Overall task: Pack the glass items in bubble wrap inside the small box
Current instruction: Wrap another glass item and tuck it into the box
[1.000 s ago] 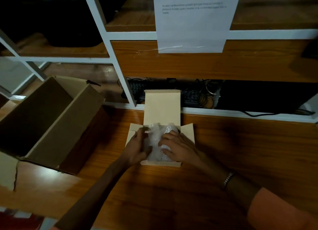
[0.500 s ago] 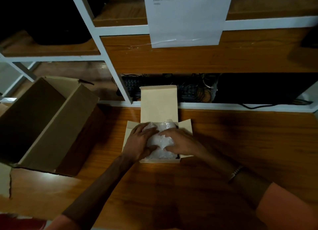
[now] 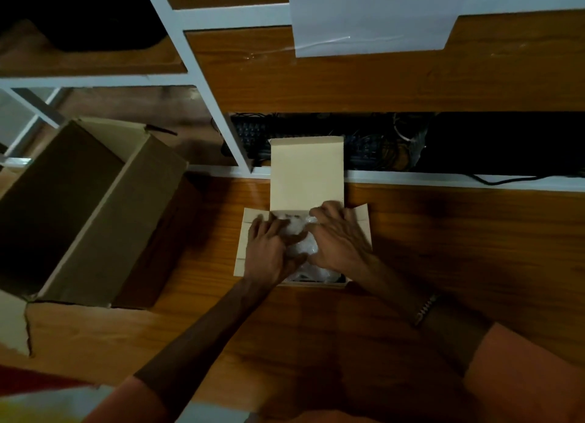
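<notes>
Single head-worn view, looking forward and steeply down onto the tabletop (image 3: 443,264), close over the small box (image 3: 305,175), shelf (image 3: 348,74) frame filling the top.

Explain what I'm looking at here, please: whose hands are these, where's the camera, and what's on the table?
No machine here: a person's two bare hands, filmed by a camera on their head looking down. On the wooden table sits a small box, lid flap up, with bubble wrap inside. The left hand and right hand both press on that wrap; whether the fingers grip it is unclear. A large open box stands to the left, a shelf with a taped paper behind.
</notes>
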Demonstrator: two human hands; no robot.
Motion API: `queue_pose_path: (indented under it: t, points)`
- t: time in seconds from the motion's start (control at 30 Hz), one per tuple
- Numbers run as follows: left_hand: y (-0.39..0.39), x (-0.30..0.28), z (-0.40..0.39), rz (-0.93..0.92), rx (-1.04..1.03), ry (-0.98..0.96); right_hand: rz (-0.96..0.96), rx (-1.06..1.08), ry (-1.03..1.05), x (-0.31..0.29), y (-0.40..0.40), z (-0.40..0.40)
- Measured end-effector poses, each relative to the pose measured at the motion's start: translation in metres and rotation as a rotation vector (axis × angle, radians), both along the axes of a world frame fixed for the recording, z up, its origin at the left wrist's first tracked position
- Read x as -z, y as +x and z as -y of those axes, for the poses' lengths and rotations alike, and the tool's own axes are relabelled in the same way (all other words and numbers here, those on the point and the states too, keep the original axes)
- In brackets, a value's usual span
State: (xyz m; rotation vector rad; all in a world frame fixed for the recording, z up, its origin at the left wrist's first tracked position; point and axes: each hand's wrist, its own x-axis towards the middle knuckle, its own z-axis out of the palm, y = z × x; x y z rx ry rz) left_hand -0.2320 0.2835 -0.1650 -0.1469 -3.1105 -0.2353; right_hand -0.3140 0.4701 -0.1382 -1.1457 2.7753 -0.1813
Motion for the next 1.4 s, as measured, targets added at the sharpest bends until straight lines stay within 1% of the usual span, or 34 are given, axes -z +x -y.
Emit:
queue_pose_path:
  t: [0.1, 0.17, 0.23, 0.3, 0.37, 0.43, 0.53, 0.67, 0.73, 0.77, 0.83, 0.97, 1.1, 1.17, 1.23, 1.3, 1.4]
  points:
    - [0.001, 0.004, -0.001, -0.017, 0.013, 0.077, -0.012, 0.006, 0.008, 0.009, 0.004, 0.005]
    - [0.001, -0.005, 0.005, -0.002, 0.050, 0.168, -0.029, 0.022, 0.008, 0.012, 0.005, 0.007]
    - [0.000, -0.009, 0.018, 0.033, 0.115, 0.210, -0.029, 0.040, 0.004, 0.012, 0.005, 0.007]
    - [0.003, -0.010, 0.032, 0.074, 0.173, 0.180, -0.037, 0.041, 0.029, 0.010, 0.005, 0.006]
    - [0.011, -0.011, 0.038, 0.100, 0.212, 0.085, -0.064, 0.046, 0.046, 0.008, 0.008, 0.004]
    - [0.017, -0.014, 0.035, 0.098, 0.196, 0.010, -0.068, 0.069, 0.042, 0.008, 0.013, 0.002]
    - [0.020, -0.017, 0.024, 0.095, 0.128, 0.010, 0.016, 0.058, 0.032, 0.010, 0.019, 0.001]
    - [0.020, -0.009, 0.017, 0.097, 0.087, 0.061, 0.251, 0.014, 0.005, -0.005, 0.010, -0.004]
    - [0.017, -0.008, 0.015, 0.066, 0.061, 0.084, 0.301, -0.001, 0.016, -0.008, 0.006, -0.008]
    - [0.015, -0.007, 0.014, 0.054, 0.051, 0.081, 0.285, -0.014, 0.032, -0.007, 0.007, -0.009]
    - [0.012, -0.006, 0.011, 0.053, 0.036, 0.067, 0.188, -0.026, 0.044, 0.001, 0.013, -0.011]
    - [0.010, -0.005, 0.011, 0.098, 0.046, 0.003, 0.006, 0.022, 0.060, 0.011, 0.023, -0.006]
    - [0.001, -0.008, 0.010, 0.134, 0.033, -0.077, -0.100, 0.065, 0.109, 0.008, 0.019, 0.008]
    - [-0.006, -0.014, 0.005, 0.167, 0.018, -0.131, -0.152, 0.041, 0.144, 0.002, 0.013, 0.011]
    - [-0.013, -0.022, 0.001, 0.187, 0.020, -0.186, -0.159, 0.006, 0.159, 0.000, 0.008, 0.007]
    - [-0.017, -0.027, 0.002, 0.192, 0.026, -0.207, -0.114, -0.028, 0.148, 0.002, 0.007, 0.000]
    - [-0.012, -0.025, 0.009, 0.198, 0.035, -0.139, 0.116, -0.053, 0.063, -0.001, 0.007, -0.013]
